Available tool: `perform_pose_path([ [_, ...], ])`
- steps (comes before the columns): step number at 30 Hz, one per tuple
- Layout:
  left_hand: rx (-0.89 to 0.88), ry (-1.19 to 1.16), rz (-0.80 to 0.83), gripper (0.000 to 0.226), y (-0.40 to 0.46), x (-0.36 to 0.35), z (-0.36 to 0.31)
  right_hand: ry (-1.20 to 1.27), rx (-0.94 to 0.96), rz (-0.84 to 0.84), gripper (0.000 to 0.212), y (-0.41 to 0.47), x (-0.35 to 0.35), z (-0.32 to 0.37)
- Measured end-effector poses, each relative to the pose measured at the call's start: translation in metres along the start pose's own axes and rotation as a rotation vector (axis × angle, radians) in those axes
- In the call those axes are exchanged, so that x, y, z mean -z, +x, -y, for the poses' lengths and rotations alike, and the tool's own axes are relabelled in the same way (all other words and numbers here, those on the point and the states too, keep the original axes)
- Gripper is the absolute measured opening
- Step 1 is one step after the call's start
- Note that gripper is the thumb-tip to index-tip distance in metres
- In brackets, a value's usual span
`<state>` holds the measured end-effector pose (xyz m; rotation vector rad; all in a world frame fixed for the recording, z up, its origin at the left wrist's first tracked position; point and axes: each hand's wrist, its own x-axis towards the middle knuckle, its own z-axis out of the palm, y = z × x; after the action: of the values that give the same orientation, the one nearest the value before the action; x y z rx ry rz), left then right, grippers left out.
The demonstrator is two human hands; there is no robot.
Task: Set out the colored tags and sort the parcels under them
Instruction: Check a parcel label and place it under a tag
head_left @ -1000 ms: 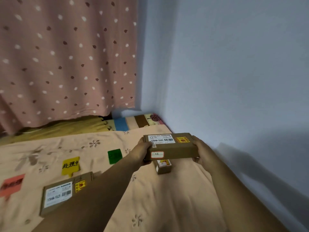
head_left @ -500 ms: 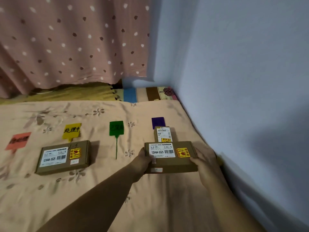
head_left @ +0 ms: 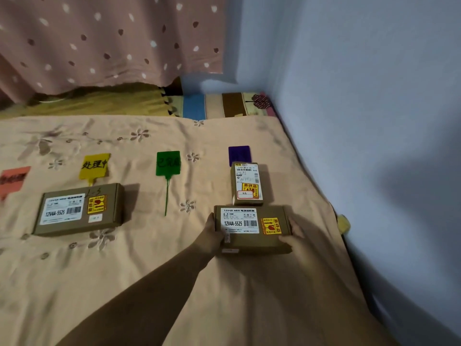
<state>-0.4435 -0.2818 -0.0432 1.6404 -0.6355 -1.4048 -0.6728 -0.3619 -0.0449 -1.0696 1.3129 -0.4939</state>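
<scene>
Four tags lie in a row on the peach bedsheet (head_left: 149, 258): a red tag (head_left: 12, 179) at the far left, a yellow tag (head_left: 94, 166), a green tag (head_left: 168, 163) with a long stem, and a purple tag (head_left: 238, 154). A brown parcel (head_left: 79, 210) rests below the yellow tag. A small brown parcel (head_left: 247, 184) sits below the purple tag. Just in front of it lies a larger brown parcel (head_left: 252, 228), gripped at its left end by my left hand (head_left: 212, 233) and at its right end by my right hand (head_left: 293, 232).
A blue-grey wall (head_left: 374, 121) runs along the sheet's right edge. A dotted pink curtain (head_left: 104, 38) hangs at the back above a striped mat (head_left: 219, 104). A small yellow object (head_left: 343, 223) lies at the wall's foot.
Both hands have lowered the larger parcel from mid-air down onto the sheet, in front of the small parcel under the purple tag. The view has tilted downward.
</scene>
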Motion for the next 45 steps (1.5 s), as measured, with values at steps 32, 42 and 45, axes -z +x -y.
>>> perform_pose_path([
  [32,-0.246,0.474,-0.204,0.052,-0.115,0.088,-0.241,-0.741,0.442,-0.095,0.057,-0.089,-0.05,0.23],
  [42,-0.355,1.146,-0.462,0.041,-0.2,0.178,-0.314,-1.209,0.661,-0.05,0.051,-0.167,-0.115,0.345],
  [45,-0.378,1.145,-0.41,0.051,-0.233,0.201,-0.317,-1.197,0.645,-0.055,0.049,-0.193,-0.142,0.355],
])
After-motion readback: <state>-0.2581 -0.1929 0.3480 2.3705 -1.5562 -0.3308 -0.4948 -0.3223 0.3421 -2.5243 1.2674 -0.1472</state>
